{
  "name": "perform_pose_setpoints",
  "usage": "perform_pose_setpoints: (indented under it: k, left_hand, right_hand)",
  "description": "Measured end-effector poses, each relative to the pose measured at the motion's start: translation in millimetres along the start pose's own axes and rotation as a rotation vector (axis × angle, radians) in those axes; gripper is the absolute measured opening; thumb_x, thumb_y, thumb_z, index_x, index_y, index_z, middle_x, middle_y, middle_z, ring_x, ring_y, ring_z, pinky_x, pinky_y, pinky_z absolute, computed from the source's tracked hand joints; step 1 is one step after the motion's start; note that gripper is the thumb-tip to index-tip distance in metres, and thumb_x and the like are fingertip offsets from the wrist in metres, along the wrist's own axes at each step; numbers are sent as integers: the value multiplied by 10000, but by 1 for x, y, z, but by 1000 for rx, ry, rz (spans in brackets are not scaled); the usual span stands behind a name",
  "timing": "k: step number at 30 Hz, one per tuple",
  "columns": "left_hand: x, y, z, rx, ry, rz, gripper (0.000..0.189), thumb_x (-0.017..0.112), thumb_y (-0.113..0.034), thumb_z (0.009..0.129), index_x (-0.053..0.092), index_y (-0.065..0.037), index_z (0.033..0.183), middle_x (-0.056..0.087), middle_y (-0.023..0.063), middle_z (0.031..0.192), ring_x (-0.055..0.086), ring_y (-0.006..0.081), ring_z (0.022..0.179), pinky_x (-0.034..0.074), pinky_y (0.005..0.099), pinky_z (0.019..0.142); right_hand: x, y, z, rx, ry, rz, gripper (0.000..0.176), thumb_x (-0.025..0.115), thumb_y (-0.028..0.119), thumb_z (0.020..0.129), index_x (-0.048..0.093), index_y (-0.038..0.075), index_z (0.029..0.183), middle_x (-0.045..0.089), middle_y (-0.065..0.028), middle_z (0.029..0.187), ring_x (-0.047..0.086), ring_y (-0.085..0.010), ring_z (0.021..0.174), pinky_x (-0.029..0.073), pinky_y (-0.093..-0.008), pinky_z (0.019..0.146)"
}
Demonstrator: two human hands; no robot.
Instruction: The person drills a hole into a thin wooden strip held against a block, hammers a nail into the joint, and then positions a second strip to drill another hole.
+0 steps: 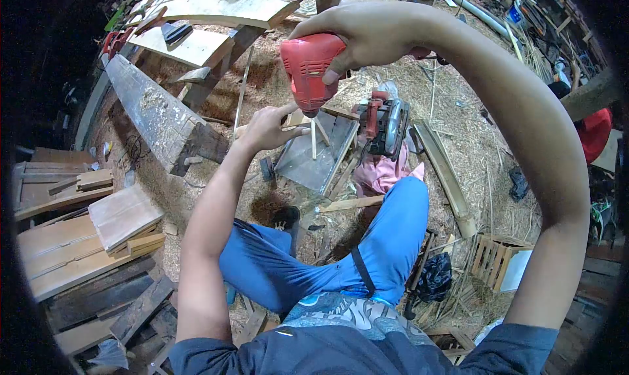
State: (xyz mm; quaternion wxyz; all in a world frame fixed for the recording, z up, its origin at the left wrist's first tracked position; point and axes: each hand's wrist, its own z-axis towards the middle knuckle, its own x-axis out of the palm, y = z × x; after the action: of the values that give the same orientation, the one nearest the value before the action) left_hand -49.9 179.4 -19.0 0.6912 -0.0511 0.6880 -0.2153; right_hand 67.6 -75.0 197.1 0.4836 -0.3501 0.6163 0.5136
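My right hand [360, 37] is wrapped round a red power drill [311, 67], which points down in front of me. Below its chuck a thin pale stick [314, 142] stands over a grey board [327, 153]. My left hand [270, 127] is beside the chuck, with its thumb and a finger apart and its palm facing the drill; nothing shows between them. Right of the board a circular saw [388, 125] rests on a pink cloth [382, 173].
A thick beam [154, 110] lies at the left, and planks [216, 8] rest behind it. Stacked boards [72, 244] fill the lower left. A long wooden strip [444, 178] and a slatted crate [491, 262] are at the right. Sawdust covers the ground.
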Motion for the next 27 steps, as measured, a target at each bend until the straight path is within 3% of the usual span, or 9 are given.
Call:
perform_pose_setpoints:
  k: [3, 8, 10, 15, 27]
  left_hand:
    - [-1, -2, 1, -9, 6, -5, 675, 772, -557, 845, 596, -244, 1417, 685, 216, 775, 688, 426, 798, 526, 522, 723]
    - [1, -1, 3, 46, -26, -5, 712, 756, -567, 853, 544, -281, 1470, 683, 223, 772, 686, 433, 789, 528, 534, 731]
    - [-4, -6, 3, -23, 19, 12, 563, 800, -491, 836, 655, -211, 1303, 702, 199, 850, 683, 424, 822, 517, 497, 717]
    - [-3, -5, 5, -19, 33, 27, 559, 798, -481, 839, 653, -216, 1309, 716, 205, 892, 686, 435, 859, 520, 517, 739]
    - [-3, -3, 7, -18, 47, 20, 538, 789, -469, 850, 647, -231, 1311, 714, 212, 906, 684, 439, 885, 518, 529, 756]
  right_hand:
    - [-4, 2, -3, -61, -47, -28, 805, 880, 318, 750, 561, 102, 1456, 711, -192, 1256, 700, -346, 1121, 548, -411, 971]
    - [-9, 7, -1, -17, 31, -18, 773, 873, 343, 779, 561, 100, 1442, 694, -196, 1261, 677, -344, 1152, 518, -442, 996]
    - [-9, 5, 0, -21, 47, -24, 773, 875, 338, 778, 560, 102, 1443, 697, -194, 1260, 681, -343, 1149, 518, -442, 998]
    - [-7, 2, 1, -14, 7, 38, 799, 889, 326, 745, 574, 51, 1425, 692, -223, 1271, 676, -352, 1167, 523, -428, 1005]
    - [-5, -4, 3, -73, -40, -10, 778, 880, 346, 753, 587, 60, 1415, 673, -236, 1285, 647, -376, 1203, 505, -443, 1029]
